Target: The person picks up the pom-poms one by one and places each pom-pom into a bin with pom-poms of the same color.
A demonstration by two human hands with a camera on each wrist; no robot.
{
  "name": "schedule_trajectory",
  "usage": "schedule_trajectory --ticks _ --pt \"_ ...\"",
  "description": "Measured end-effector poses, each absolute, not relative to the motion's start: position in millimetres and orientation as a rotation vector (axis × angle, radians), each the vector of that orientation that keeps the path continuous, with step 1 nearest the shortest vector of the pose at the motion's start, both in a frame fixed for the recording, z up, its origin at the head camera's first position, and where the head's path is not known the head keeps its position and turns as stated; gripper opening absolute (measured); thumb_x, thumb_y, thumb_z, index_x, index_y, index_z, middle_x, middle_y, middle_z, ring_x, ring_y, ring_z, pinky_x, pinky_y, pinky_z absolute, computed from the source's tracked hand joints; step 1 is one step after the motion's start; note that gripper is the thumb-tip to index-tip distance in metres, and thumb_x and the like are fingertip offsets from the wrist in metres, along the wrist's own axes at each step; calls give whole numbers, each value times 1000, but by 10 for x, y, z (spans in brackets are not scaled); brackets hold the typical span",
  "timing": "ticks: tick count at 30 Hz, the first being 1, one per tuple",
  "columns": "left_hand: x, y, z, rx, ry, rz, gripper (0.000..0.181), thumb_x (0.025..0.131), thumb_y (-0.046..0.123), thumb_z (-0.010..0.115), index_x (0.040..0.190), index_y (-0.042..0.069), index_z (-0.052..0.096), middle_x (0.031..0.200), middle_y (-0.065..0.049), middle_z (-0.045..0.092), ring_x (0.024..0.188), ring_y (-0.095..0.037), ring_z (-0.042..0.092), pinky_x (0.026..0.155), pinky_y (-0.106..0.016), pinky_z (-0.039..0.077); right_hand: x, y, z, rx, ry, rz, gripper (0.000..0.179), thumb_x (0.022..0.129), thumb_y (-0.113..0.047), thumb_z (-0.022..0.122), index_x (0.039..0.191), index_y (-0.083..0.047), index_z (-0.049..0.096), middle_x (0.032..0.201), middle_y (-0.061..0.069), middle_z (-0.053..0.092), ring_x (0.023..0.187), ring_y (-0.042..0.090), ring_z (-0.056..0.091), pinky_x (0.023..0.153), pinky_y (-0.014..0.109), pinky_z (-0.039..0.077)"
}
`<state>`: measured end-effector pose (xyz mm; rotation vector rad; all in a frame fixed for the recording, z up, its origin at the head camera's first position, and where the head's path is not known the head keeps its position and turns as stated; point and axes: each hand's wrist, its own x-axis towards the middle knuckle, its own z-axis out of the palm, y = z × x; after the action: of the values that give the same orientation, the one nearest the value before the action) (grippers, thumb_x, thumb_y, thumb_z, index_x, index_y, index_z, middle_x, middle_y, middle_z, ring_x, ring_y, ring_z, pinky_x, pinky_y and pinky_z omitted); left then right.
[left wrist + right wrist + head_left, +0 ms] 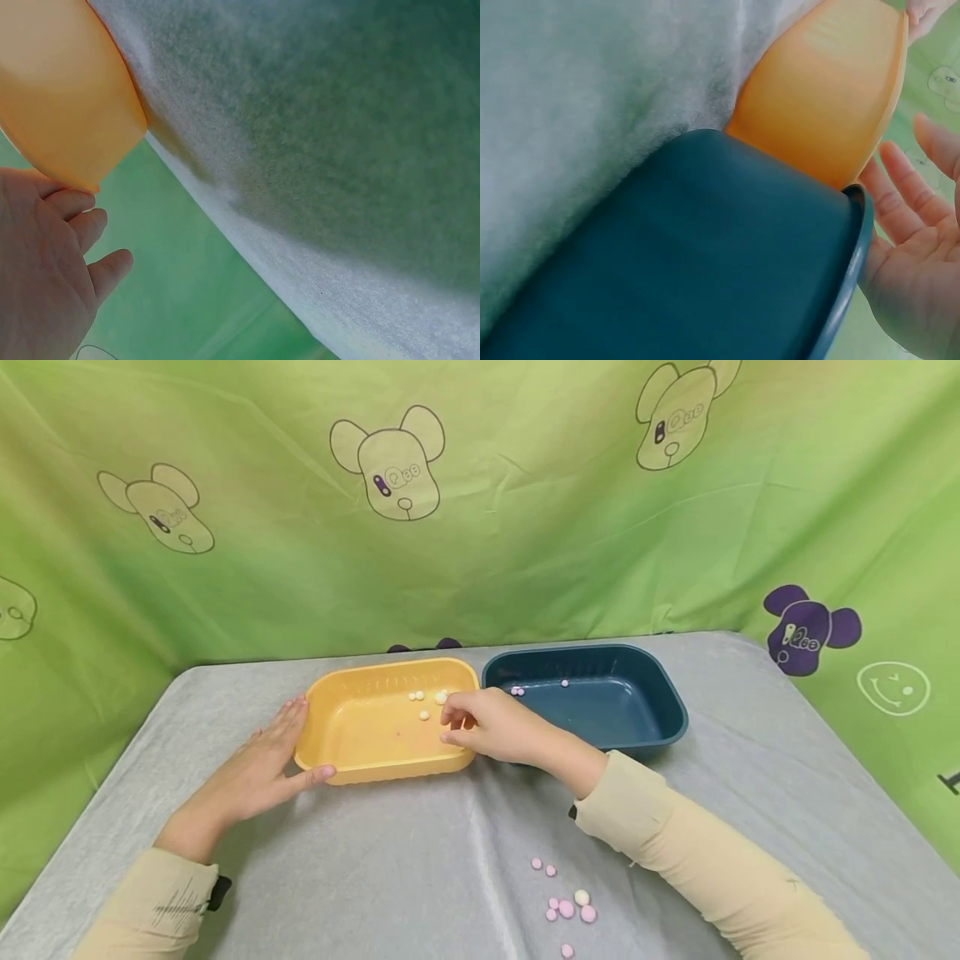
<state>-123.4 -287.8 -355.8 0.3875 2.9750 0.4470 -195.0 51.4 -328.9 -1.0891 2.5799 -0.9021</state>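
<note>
My left hand (258, 768) rests against the left end of the yellow basin (390, 772), fingers straight along the rim and thumb at the front corner. Over that basin's right end hangs my right hand (498, 722), its fingers bent and the thumb apart. In the right wrist view nothing shows between its spread fingers (901, 214). Several small cream balls (424, 715) lie inside the yellow basin, one of them just beyond the right fingertips. Beside it stands the dark blue basin (637, 747), partly behind the right wrist, with a few pink balls (565, 683) inside.
On the grey cloth-covered table (375, 860), several loose pink balls (566, 909) and one cream ball (582, 897) lie near the front, left of the right sleeve. A green printed curtain (510, 552) hangs behind the table and along its sides.
</note>
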Motion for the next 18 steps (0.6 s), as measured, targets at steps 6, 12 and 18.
schedule_trajectory --ticks 6,12,18 --pt "-1238 -2876 -3561 389 2974 448 101 94 63 52 158 1 3 167 -15 3 154 -39 10 114 -70 19 -1829 616 -3257 -1144 2611 -886 20 94 -22 67 108 -7 69 104 4 72 96 18 66 85 32 53" --pt "-1237 -2879 -3558 388 2976 447 101 94 63 51 158 1 3 167 -14 2 154 -39 10 114 -70 18 -1657 711 -3224 -1198 2645 -842 29 95 -24 66 118 -6 66 113 7 69 100 21 62 90 36 50" --pt "-1234 -2869 -3562 393 2976 452 101 95 62 51 158 1 3 167 -15 2 154 -39 10 114 -70 18 -1496 799 -3235 -1237 2679 -775 34 95 -29 66 123 -10 64 118 0 67 108 19 59 96 37 48"
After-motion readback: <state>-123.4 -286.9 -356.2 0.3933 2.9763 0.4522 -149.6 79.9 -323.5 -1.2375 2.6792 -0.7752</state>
